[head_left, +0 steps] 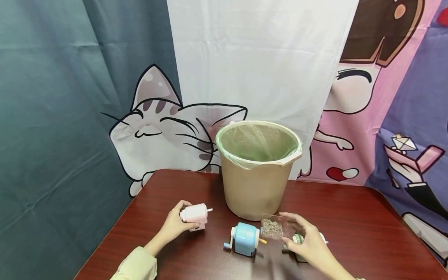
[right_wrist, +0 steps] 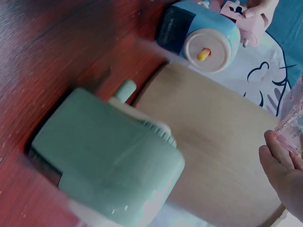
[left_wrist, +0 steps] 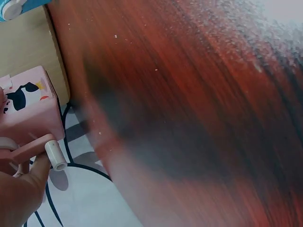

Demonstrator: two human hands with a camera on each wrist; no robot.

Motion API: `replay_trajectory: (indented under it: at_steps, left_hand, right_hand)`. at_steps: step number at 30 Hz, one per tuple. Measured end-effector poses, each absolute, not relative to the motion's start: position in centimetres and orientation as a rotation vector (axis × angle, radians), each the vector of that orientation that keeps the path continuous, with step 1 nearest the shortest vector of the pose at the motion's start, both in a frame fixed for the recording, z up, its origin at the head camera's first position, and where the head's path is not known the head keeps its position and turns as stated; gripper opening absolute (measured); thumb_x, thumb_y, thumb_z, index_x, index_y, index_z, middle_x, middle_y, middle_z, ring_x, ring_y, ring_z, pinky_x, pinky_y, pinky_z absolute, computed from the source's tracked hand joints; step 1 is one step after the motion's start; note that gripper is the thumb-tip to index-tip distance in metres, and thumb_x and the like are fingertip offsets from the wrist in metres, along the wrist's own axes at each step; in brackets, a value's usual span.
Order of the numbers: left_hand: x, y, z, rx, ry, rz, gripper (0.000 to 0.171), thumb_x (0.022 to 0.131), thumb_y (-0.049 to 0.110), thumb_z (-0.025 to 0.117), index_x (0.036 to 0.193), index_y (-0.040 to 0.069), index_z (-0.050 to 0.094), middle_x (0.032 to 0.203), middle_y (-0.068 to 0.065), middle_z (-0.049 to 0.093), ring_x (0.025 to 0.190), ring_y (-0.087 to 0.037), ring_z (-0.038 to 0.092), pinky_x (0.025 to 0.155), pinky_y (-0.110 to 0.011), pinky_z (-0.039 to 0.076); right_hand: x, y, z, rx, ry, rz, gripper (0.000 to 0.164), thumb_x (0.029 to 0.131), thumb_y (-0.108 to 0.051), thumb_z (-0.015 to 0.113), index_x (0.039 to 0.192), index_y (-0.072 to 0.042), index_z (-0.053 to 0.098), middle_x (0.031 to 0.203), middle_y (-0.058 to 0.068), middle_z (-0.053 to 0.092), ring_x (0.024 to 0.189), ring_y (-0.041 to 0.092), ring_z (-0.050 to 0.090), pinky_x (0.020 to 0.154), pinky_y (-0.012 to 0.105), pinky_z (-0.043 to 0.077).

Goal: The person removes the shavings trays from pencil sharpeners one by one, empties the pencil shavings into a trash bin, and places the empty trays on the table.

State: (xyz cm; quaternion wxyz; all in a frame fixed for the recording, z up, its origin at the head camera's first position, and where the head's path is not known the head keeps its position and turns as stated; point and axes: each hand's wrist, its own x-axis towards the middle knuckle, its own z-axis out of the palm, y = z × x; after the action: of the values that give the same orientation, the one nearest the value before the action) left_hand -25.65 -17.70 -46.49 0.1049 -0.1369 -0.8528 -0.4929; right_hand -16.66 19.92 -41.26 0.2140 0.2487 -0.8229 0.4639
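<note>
In the head view my left hand (head_left: 174, 223) grips a pink crank pencil sharpener (head_left: 196, 215), held just above the table. A cartoon decal and a white-tipped crank (left_wrist: 56, 156) show on it in the left wrist view. My right hand (head_left: 309, 239) pinches a clear pinkish shavings drawer (head_left: 273, 228) by its edges, with pencil shavings inside. Between the hands a blue crank pencil sharpener (head_left: 245, 239) stands on the table, a short yellow pencil (right_wrist: 203, 55) sticking out of its front. A green crank pencil sharpener (right_wrist: 113, 156) stands beneath my right hand, partly hidden by it in the head view.
Behind the sharpeners stands a large beige bucket (head_left: 257, 186) lined with a thin plastic bag. Everything is on a dark red wooden table (head_left: 189, 186). Printed curtains (head_left: 273, 58) hang behind the table and along its left side. Small crumbs dot the tabletop.
</note>
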Motion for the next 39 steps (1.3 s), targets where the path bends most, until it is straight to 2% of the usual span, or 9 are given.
replay_trajectory:
  at_steps: [4, 6, 9, 12, 17, 29, 39]
  left_hand:
    - [-26.0, -17.5, -46.7, -0.37, -2.531, -1.459, 0.059, 0.055, 0.011, 0.09, 0.101, 0.008, 0.053, 0.092, -0.006, 0.063, 0.078, -0.008, 0.054, 0.069, -0.022, 0.044]
    - [-26.2, -17.5, -46.8, -0.38, -2.541, -1.435, 0.059, 0.056, 0.011, 0.09, 0.101, 0.007, 0.053, 0.092, -0.006, 0.063, 0.077, -0.009, 0.054, 0.068, -0.022, 0.044]
    - [-26.4, -17.4, -46.9, -0.41, -2.556, -1.413, 0.061, 0.057, 0.01, 0.089, 0.107, 0.005, 0.055, 0.095, -0.007, 0.064, 0.077, -0.009, 0.055, 0.068, -0.022, 0.045]
    - [-26.6, -17.3, -47.0, -0.455, -2.575, -1.396, 0.06, 0.059, 0.012, 0.088, 0.112, 0.005, 0.059, 0.097, -0.008, 0.066, 0.077, -0.007, 0.054, 0.069, -0.022, 0.045]
    - [-26.7, -17.3, -47.3, -0.539, -2.593, -1.381, 0.055, 0.061, 0.013, 0.087, 0.109, 0.004, 0.062, 0.094, -0.01, 0.068, 0.074, -0.004, 0.054, 0.066, -0.021, 0.045]
    - [-27.1, -17.2, -47.7, -0.463, -2.668, -1.367, 0.056, 0.057, 0.007, 0.086, 0.106, 0.002, 0.059, 0.095, -0.012, 0.066, 0.073, -0.01, 0.054, 0.064, -0.022, 0.043]
    - [-27.3, -17.8, -47.9, -0.492, -2.716, -1.429, 0.057, 0.059, 0.005, 0.083, 0.108, 0.0, 0.055, 0.097, -0.013, 0.063, 0.077, -0.014, 0.053, 0.066, -0.023, 0.043]
  right_hand:
    - [-16.7, 20.6, -41.0, 0.685, -2.268, 1.262, 0.058, 0.064, 0.014, 0.074, 0.118, -0.003, 0.058, 0.113, -0.01, 0.062, 0.097, -0.004, 0.062, 0.08, 0.008, 0.047]
    - [-16.7, 20.8, -41.0, 0.676, -2.275, 1.263, 0.059, 0.066, 0.012, 0.074, 0.119, -0.005, 0.058, 0.112, -0.005, 0.063, 0.098, -0.003, 0.061, 0.08, 0.008, 0.047]
    - [-16.7, 20.9, -41.1, 0.663, -2.28, 1.266, 0.057, 0.067, 0.011, 0.075, 0.119, -0.004, 0.058, 0.111, -0.006, 0.063, 0.098, -0.003, 0.062, 0.078, 0.009, 0.048]
    - [-16.8, 21.0, -41.2, 0.652, -2.28, 1.269, 0.055, 0.066, 0.011, 0.075, 0.117, -0.003, 0.058, 0.108, -0.002, 0.064, 0.096, -0.004, 0.062, 0.076, 0.01, 0.049]
    - [-16.8, 21.1, -41.4, 0.632, -2.29, 1.228, 0.056, 0.065, 0.01, 0.076, 0.116, -0.005, 0.059, 0.1, 0.006, 0.067, 0.088, -0.003, 0.062, 0.073, 0.013, 0.049]
    - [-16.9, 20.9, -41.3, 0.642, -2.295, 1.251, 0.057, 0.066, 0.01, 0.075, 0.118, -0.005, 0.058, 0.082, 0.0, 0.064, 0.072, 0.002, 0.057, 0.067, 0.012, 0.046]
    - [-16.6, 20.9, -41.3, 0.654, -2.284, 1.273, 0.055, 0.067, 0.01, 0.075, 0.118, -0.001, 0.058, 0.083, 0.001, 0.064, 0.071, 0.001, 0.057, 0.065, 0.012, 0.046]
